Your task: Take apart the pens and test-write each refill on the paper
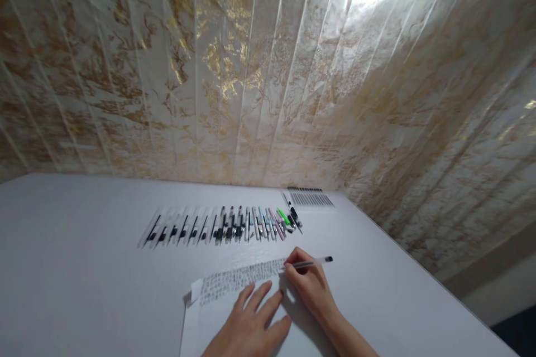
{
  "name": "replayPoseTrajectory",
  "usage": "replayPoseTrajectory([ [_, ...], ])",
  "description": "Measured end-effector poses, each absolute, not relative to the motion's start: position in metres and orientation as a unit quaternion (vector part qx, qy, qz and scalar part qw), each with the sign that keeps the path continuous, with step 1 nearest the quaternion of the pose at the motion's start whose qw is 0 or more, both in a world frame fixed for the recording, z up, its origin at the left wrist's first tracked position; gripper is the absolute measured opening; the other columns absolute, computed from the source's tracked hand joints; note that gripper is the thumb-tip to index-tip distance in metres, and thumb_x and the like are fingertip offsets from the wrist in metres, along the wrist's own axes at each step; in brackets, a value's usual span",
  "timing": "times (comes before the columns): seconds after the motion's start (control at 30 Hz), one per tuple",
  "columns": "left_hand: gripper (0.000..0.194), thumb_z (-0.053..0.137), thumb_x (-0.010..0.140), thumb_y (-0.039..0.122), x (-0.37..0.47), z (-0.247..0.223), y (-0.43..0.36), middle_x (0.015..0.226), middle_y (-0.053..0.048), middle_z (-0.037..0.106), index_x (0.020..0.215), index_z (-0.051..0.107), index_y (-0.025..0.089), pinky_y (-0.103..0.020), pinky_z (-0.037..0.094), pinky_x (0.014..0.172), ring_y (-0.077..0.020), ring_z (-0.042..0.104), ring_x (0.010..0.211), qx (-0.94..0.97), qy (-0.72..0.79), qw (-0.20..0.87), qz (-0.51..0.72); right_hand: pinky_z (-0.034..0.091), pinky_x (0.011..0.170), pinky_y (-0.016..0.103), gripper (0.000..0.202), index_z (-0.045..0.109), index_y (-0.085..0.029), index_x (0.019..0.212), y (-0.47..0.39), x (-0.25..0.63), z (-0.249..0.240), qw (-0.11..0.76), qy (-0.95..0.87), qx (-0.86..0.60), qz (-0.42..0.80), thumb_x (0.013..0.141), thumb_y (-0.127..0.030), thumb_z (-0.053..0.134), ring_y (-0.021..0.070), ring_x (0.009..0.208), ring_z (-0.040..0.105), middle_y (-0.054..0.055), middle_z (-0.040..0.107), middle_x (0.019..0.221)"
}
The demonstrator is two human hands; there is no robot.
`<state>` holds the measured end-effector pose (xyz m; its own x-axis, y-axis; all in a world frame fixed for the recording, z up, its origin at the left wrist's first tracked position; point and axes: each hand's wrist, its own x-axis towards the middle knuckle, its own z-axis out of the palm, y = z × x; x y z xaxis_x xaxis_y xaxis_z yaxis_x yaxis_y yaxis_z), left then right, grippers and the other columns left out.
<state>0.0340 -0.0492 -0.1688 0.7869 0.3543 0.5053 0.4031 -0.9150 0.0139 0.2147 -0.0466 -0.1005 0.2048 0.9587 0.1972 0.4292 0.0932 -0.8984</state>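
The pen (314,263) is leaning in the right hand (309,285), fingers and thumb pinching it near its tip, by the right end of the writing (243,276) on the paper (213,326). The left hand (256,324) is lying on the paper just below the writing, its fingers spread. Beyond the paper, I'm seeing pens (240,227) lying in a row, a green marker (283,216) among them.

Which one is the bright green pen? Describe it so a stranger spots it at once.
On the white table, look beyond the handwritten sheet to the long row of pens. Follow it toward its right end, beyond the right hand. The bright green pen there is the row's only one of that colour.
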Motion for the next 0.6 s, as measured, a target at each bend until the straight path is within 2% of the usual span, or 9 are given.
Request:
replayPoseTrajectory([
  [0.6,0.026,0.054,0.090,0.024,0.0332,-0.1624,-0.0530,0.129,-0.010,0.060,0.116,0.059,0.028,-0.053,0.039,0.098,-0.0337,0.051,0.121,-0.943,-0.209,0.018,-0.260,0.034,0.052,0.023,0.010,0.050,-0.019,0.060,-0.0470,0.2142,-0.1058,0.459,-0.589,-0.615,0.252,0.069,-0.021,0.053,0.0138,0.056,0.045,-0.003,0.048,0.055],
])
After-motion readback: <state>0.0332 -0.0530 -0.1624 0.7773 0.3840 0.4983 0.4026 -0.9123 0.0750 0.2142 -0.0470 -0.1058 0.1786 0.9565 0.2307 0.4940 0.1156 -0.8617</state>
